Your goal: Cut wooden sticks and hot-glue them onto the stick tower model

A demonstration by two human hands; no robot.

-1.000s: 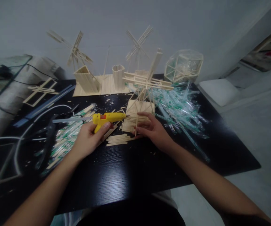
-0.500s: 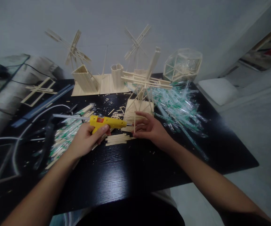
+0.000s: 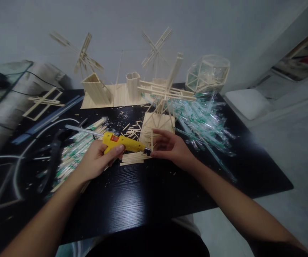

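Note:
My left hand (image 3: pixel 101 156) is wrapped round a yellow hot glue gun (image 3: pixel 124 142), with a glue stick (image 3: pixel 82 130) jutting from its rear. The gun's nozzle points right and slightly down, close beside a short wooden stick (image 3: pixel 152 140). That stick stands upright between the thumb and fingers of my right hand (image 3: pixel 170 146). Just behind the right hand is a wooden windmill model (image 3: pixel 166 94) with crossed sails on a stick base (image 3: pixel 157 123). Below the nozzle lies a pile of short sticks (image 3: pixel 134 159).
Two more windmill models (image 3: pixel 96 89) (image 3: pixel 132 85) stand along the wall. At right lie crumpled plastic wrappers (image 3: pixel 203 117) and a clear faceted frame (image 3: pixel 208 75). Wrapped stick bundles (image 3: pixel 75 157) and a white cable (image 3: pixel 17 175) are at left on the black table (image 3: pixel 121 207).
The glue gun has tilted, its nozzle dropping lower along the stick and its rear shifting right. My right hand holds the stick in nearly the same place.

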